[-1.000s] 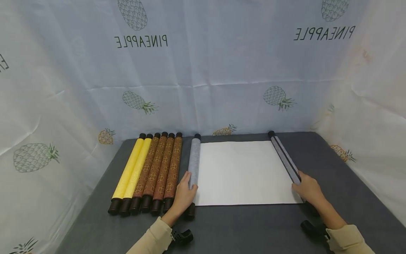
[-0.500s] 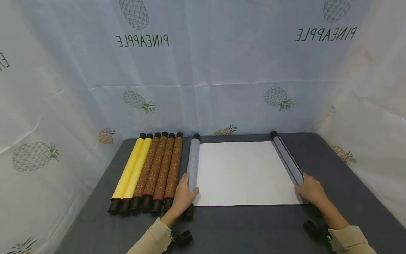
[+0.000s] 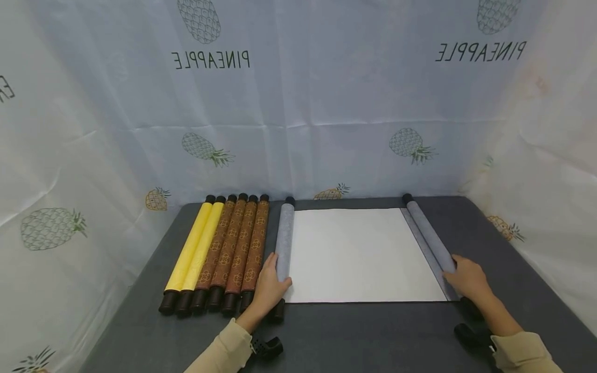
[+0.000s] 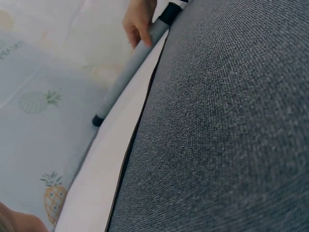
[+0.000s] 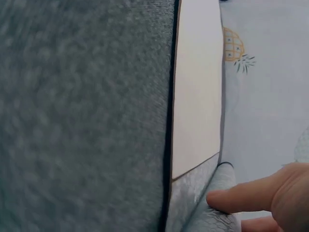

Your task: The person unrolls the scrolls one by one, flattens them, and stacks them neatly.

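Observation:
A hanging scroll lies partly unrolled on the table, its white paper (image 3: 354, 254) flat between two grey rolls. My left hand (image 3: 268, 285) holds the left roll (image 3: 285, 228) near its front end, thumb on the paper side and fingers along the other side. On the right roll (image 3: 431, 235), my right hand (image 3: 471, 280) grips near the front end. Between that roll and the white paper a grey border strip (image 3: 428, 248) shows. In the right wrist view the thumb (image 5: 236, 197) presses on the grey roll. Only a bit of my left hand (image 4: 19, 220) appears in the left wrist view.
Left of my left hand lie rolled scrolls side by side: two yellow ones (image 3: 188, 248) and several brown patterned ones (image 3: 233, 248), all with dark end knobs. A dark grey cloth (image 3: 354, 336) covers the table. Pineapple-print curtains (image 3: 298, 103) hang behind and at both sides.
My right hand has moved rightward with the right roll, which has turned and laid out a wider grey border strip. My left hand stays at the left roll.

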Demonstrator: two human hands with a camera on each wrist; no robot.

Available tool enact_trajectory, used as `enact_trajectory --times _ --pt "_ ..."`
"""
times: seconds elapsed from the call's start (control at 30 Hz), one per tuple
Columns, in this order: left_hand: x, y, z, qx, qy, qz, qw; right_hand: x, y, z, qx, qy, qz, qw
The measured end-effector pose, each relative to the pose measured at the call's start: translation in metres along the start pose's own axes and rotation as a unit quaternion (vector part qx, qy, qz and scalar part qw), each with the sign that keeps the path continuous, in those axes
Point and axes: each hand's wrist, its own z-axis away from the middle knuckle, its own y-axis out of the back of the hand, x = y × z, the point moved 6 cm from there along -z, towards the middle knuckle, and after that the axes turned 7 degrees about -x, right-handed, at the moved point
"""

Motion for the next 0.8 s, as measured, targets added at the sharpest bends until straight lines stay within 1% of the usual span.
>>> enact_trajectory --times 0.13,0.3,0.37,0.5,0.63,0.7,0.8 --pt "-0.002 -0.002 -0.001 0.013 -0.003 0.008 0.9999 -0.002 0.004 0.003 0.037 -0.002 -0.023 0.999" --pt "-0.001 -0.003 -0.002 0.017 -0.003 0.020 0.9996 0.003 0.005 0.006 0.076 -0.001 -0.047 0.996" --pt "0.000 -0.003 -0.002 0.017 -0.005 0.022 0.9996 0.007 0.003 0.006 0.082 -0.013 -0.064 0.994" --pt "0.004 -0.006 -0.003 0.017 -0.017 0.028 0.9993 0.022 0.001 0.005 0.096 -0.055 -0.101 0.989" --pt "0.008 -0.012 -0.003 0.013 -0.025 0.038 0.9989 0.041 0.000 0.005 0.094 -0.110 -0.159 0.977" --pt "0.008 -0.015 -0.004 0.008 -0.022 0.043 0.9988 0.051 -0.001 0.005 0.084 -0.140 -0.203 0.965" --pt "0.011 -0.019 -0.006 0.007 -0.028 0.047 0.9985 0.064 -0.001 0.002 0.067 -0.180 -0.275 0.942"
